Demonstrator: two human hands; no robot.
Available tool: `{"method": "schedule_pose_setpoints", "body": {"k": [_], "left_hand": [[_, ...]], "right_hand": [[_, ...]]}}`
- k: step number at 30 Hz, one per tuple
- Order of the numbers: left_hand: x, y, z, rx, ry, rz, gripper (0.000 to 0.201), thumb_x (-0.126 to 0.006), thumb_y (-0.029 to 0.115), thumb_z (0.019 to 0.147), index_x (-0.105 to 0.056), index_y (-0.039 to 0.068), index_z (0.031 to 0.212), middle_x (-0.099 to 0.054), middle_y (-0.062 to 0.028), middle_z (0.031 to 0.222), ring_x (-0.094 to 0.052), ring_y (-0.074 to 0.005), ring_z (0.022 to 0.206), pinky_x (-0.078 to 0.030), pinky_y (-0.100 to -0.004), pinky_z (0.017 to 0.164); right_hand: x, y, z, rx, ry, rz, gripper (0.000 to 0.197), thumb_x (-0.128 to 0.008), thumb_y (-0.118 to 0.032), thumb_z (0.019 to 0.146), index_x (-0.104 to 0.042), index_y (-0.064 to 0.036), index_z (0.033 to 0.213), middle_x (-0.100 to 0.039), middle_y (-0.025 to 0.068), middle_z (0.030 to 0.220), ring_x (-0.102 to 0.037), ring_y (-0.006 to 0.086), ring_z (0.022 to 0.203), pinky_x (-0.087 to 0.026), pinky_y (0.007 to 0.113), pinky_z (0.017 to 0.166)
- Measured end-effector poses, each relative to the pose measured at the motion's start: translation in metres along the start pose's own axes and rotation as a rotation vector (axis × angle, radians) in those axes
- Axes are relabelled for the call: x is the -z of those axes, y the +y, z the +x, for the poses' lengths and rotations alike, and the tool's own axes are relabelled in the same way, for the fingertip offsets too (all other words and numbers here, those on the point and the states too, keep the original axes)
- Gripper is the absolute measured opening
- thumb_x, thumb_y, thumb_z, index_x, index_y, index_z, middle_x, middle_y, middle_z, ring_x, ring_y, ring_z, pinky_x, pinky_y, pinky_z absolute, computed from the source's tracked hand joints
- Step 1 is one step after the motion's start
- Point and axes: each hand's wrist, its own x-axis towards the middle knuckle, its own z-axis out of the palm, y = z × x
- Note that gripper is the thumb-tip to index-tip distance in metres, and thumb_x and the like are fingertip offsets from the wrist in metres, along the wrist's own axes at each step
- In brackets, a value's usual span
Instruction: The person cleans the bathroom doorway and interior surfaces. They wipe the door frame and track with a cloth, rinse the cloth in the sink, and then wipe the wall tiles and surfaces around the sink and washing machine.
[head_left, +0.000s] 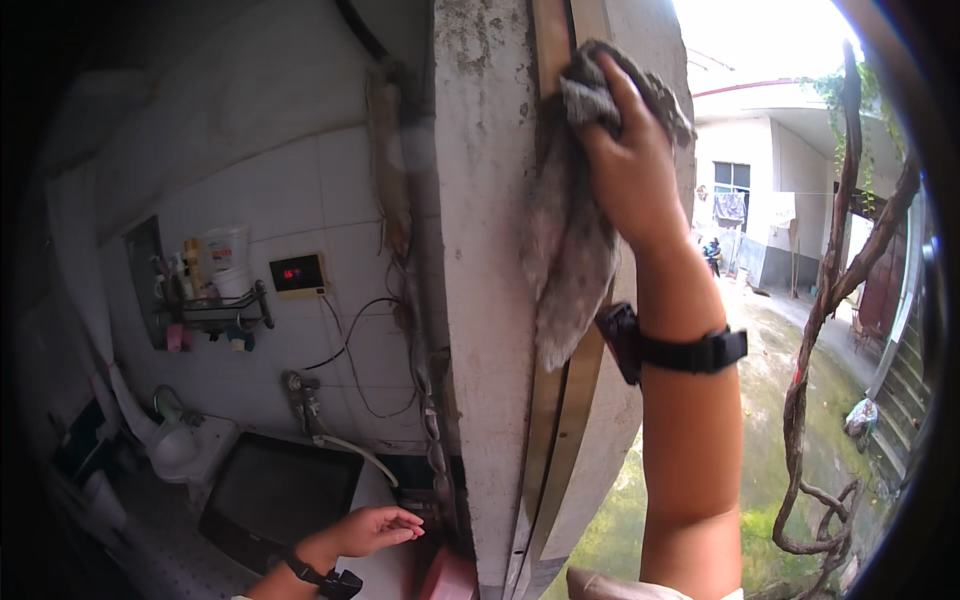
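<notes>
Raised high, my right hand (pixel 640 175) grips a crumpled grey rag (pixel 575 270) and presses it to the upper part of a door frame (pixel 565 430). The frame's brownish strip runs up the edge of a whitewashed wall (pixel 490 200). Loose folds of the rag hang down below my fingers. Low in the view, my left hand (pixel 375 530) is half open with its fingers gently curved, holding nothing. It hovers in front of a dark-topped, box-shaped appliance (pixel 280 495). A dark strap circles each wrist.
Left of the wall is a tiled room with a wire shelf (pixel 215 315) of bottles, a display panel (pixel 300 275), hoses and a white washbasin (pixel 180 450). A pink basin (pixel 450 577) stands below. To the right lies a mossy yard (pixel 690 480) with a twisted vine trunk (pixel 800 400).
</notes>
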Motion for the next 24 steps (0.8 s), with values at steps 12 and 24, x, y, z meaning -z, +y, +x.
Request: {"method": "schedule_pose_setpoints", "body": {"k": [12,24], "left_hand": [[-0.001,0.01,-0.01,-0.022,0.018,0.227,0.031,-0.058,0.015,0.091,-0.054,0.001,0.118,-0.063,-0.0077,0.11,-0.058,-0.0129,0.104,-0.045,-0.0252,0.09],[0.02,-0.033,-0.045,-0.151,0.185,-0.055,0.028,-0.052,0.005,0.092,-0.051,-0.004,0.118,-0.061,-0.0125,0.11,-0.058,-0.0176,0.105,-0.045,-0.0286,0.093]], "right_hand": [[0.017,-0.014,-0.084,-0.049,-0.174,0.112,0.061,-0.048,0.003,0.075,-0.036,-0.0029,0.135,-0.045,0.0246,0.129,-0.04,0.0366,0.125,-0.03,0.039,0.105],[-0.003,0.01,0.239,-0.067,-0.247,0.306,0.05,-0.059,-0.011,0.083,-0.047,-0.0091,0.131,-0.054,0.0123,0.122,-0.054,0.02,0.105,-0.046,0.028,0.087]]}}
